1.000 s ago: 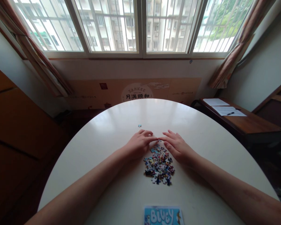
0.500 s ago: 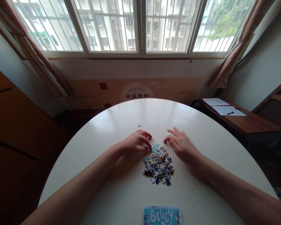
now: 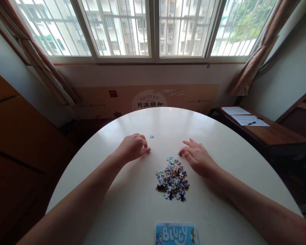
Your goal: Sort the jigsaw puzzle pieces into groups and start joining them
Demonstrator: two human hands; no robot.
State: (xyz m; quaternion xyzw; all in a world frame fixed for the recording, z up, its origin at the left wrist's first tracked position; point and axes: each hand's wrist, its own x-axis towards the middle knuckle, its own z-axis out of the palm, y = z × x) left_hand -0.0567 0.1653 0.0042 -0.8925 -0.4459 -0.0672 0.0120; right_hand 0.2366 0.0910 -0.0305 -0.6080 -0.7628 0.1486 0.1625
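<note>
A pile of small jigsaw pieces [image 3: 172, 178] lies on the white round table [image 3: 140, 207]. Up and to the left of it, my left hand [image 3: 134, 148] has its thumb and fingertips pinched at the tabletop; a tiny bit of something shows there, too small to name. One light blue piece [image 3: 152, 136] rests alone just beyond that hand. Right of the pile's top, my right hand [image 3: 197, 156] pinches a small puzzle piece [image 3: 178, 153] between thumb and forefinger, its other fingers stretched out.
A blue "Bluey" box [image 3: 177, 234] lies at the table's near edge. To the right stands a wooden side table [image 3: 283, 131] with papers [image 3: 250, 120] and a pen. Behind the round table are a printed cardboard panel [image 3: 91, 98] and a barred window.
My left hand has moved left and slightly up, away from the top of the pile, and its fingers have drawn together. My right hand has stayed in place.
</note>
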